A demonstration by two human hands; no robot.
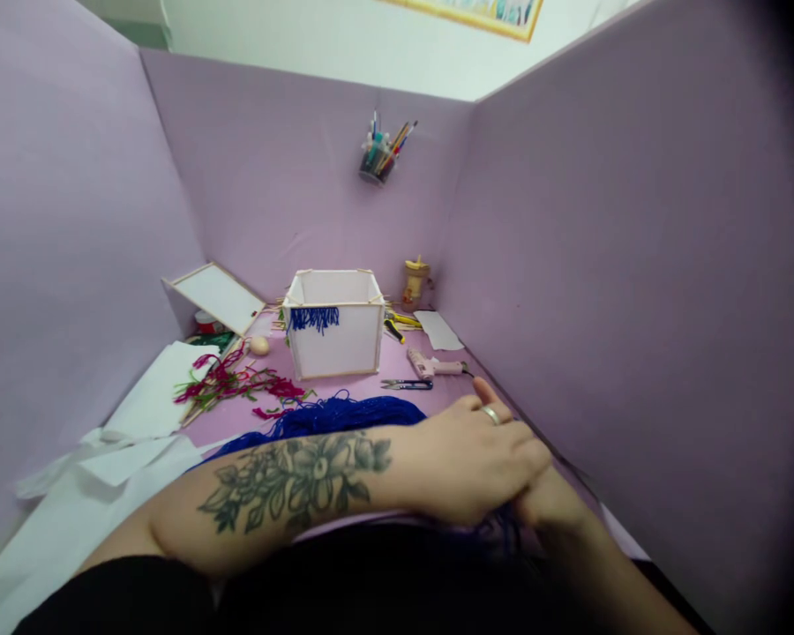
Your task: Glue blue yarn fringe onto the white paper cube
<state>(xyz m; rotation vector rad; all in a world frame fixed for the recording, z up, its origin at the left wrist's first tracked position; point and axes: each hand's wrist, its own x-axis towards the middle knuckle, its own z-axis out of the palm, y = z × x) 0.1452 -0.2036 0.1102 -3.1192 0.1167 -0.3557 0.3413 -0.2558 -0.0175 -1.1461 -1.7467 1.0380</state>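
My left hand point(480, 459), with a ring on one finger, reaches across to the right and lies closed against my right hand point(552, 507). The right hand's fingers are mostly hidden behind it. Strands of blue yarn point(499, 532) hang below the two closed hands, blurred and partly covered. A larger heap of blue yarn point(350, 413) lies on the table beyond my left forearm. Behind the heap stands an open white box point(337, 348) with thin wooden edges. A short blue yarn fringe point(314, 318) runs along the left part of its upper front edge.
Thread snips point(407, 384) and a pink glue gun point(437, 364) lie right of the box. Magenta and green yarn scraps point(228, 384), a framed white panel point(218, 295) and white paper point(155, 388) are at left. A pen cup point(378, 163) hangs on the back wall.
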